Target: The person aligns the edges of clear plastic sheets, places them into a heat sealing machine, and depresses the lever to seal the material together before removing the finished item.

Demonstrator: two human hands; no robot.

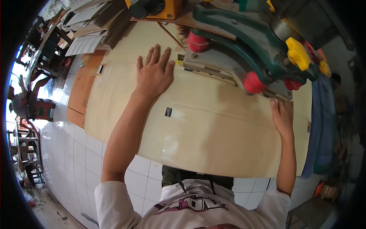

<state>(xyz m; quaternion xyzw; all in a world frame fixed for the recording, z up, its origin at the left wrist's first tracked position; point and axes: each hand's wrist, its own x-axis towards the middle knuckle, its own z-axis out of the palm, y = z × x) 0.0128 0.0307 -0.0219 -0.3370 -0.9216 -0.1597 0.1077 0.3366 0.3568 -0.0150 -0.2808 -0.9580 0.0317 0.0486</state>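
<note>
My left hand (154, 72) lies flat on a wide pale cream tabletop (228, 145), fingers spread and pointing away from me. It holds nothing and is just left of the machine's metal fence (213, 74). On the right, my right hand (283, 116) rests at the fence's right end, its fingers stretched forward with the thumb apart; the fingertips touch or nearly touch the edge there. Above the fence arches a dark green machine arm (244, 32) with red round parts (255, 82) and yellow knobs (298, 53). A small dark rectangle (168, 112) shows on the tabletop between my arms.
Stacked thin boards (91, 26) stand at the far left. A brown wooden panel (82, 86) edges the table's left side. A yellow-orange device (164, 9) sits at the back. Blue cloth (320, 126) hangs at the right. Another person (24, 103) sits at the far left.
</note>
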